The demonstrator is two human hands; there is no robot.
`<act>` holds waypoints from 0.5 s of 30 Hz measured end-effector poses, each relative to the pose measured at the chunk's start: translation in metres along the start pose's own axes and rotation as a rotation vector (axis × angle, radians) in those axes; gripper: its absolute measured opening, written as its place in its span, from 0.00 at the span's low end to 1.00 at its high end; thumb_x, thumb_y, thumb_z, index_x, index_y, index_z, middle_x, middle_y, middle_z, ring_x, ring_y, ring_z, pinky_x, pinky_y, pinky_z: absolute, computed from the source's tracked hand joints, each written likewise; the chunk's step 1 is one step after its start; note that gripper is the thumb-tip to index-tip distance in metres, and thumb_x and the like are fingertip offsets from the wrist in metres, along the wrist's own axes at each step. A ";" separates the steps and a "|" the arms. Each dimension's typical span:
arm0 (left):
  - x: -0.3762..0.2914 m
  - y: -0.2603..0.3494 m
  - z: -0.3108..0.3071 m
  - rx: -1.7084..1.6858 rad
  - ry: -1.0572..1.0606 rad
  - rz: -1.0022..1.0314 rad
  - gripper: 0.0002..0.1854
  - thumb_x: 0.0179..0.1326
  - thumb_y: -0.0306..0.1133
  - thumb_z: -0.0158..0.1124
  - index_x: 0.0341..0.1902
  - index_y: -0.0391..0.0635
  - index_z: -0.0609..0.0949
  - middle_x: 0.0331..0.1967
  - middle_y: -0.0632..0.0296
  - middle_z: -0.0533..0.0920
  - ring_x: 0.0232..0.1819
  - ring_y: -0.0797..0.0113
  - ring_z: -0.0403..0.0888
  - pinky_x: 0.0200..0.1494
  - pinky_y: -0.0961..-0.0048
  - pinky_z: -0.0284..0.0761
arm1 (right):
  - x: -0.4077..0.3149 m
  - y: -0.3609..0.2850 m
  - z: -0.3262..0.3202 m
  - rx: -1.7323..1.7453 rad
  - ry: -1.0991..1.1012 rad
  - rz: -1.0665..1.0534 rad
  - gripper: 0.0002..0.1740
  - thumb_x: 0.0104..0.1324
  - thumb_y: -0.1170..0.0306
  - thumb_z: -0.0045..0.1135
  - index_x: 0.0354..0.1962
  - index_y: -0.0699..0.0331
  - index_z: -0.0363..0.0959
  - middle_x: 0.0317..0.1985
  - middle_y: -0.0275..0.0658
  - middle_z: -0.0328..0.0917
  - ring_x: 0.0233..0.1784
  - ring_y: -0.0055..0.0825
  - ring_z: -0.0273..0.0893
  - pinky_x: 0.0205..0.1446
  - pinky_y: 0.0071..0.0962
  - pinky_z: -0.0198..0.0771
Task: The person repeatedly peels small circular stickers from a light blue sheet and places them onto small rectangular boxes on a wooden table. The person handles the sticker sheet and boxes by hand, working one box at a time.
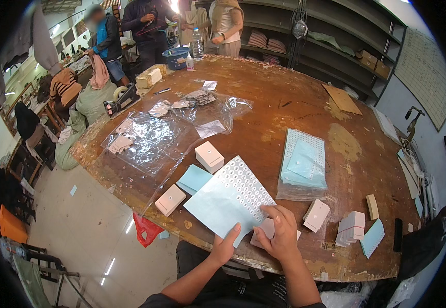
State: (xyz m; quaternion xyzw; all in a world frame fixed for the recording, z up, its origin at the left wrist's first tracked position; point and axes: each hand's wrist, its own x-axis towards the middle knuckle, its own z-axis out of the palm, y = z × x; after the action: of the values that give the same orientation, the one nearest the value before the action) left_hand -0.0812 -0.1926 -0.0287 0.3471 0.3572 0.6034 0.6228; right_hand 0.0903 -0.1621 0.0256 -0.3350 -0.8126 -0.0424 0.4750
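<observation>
My left hand grips the lower edge of a pale blue sheet of round stickers, thumb on top. Several rows of small round stickers, each with a printed mark, cover its upper right half. My right hand is at the sheet's right corner, its index fingertip touching the sticker rows and its thumb held apart. Beneath that hand, partly hidden, lie pale card tags. Beyond the sheet stands a stack of pink tags. Another tag stack sits to the left, near a folded blue sheet.
Clear plastic bags with loose tags spread across the left of the wooden table. A bagged pile of sticker sheets lies right of centre. Banded tags stand at right. A tape dispenser is at the far left edge; people stand beyond.
</observation>
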 end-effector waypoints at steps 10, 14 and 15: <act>0.000 -0.005 -0.001 -0.023 0.045 -0.020 0.24 0.76 0.32 0.58 0.69 0.33 0.70 0.63 0.56 0.76 0.62 0.67 0.73 0.65 0.68 0.69 | 0.003 -0.002 -0.005 -0.028 -0.048 0.048 0.49 0.54 0.71 0.76 0.70 0.55 0.56 0.55 0.48 0.80 0.52 0.50 0.79 0.51 0.47 0.72; 0.003 -0.003 -0.001 -0.073 0.018 -0.038 0.24 0.75 0.32 0.58 0.69 0.34 0.69 0.63 0.55 0.75 0.63 0.66 0.73 0.65 0.68 0.69 | 0.008 -0.008 -0.010 -0.096 -0.113 0.115 0.35 0.53 0.70 0.75 0.59 0.63 0.73 0.52 0.43 0.81 0.52 0.45 0.79 0.53 0.44 0.73; 0.002 -0.003 0.000 -0.078 0.027 -0.043 0.24 0.75 0.31 0.58 0.69 0.33 0.70 0.63 0.55 0.75 0.63 0.65 0.73 0.65 0.67 0.69 | 0.009 -0.009 -0.010 -0.097 -0.107 0.107 0.32 0.53 0.70 0.74 0.57 0.64 0.75 0.52 0.43 0.81 0.52 0.44 0.79 0.54 0.43 0.72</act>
State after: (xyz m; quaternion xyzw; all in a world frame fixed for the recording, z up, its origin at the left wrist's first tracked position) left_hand -0.0798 -0.1903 -0.0310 0.3064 0.3492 0.6080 0.6438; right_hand 0.0898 -0.1681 0.0401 -0.4025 -0.8146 -0.0384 0.4159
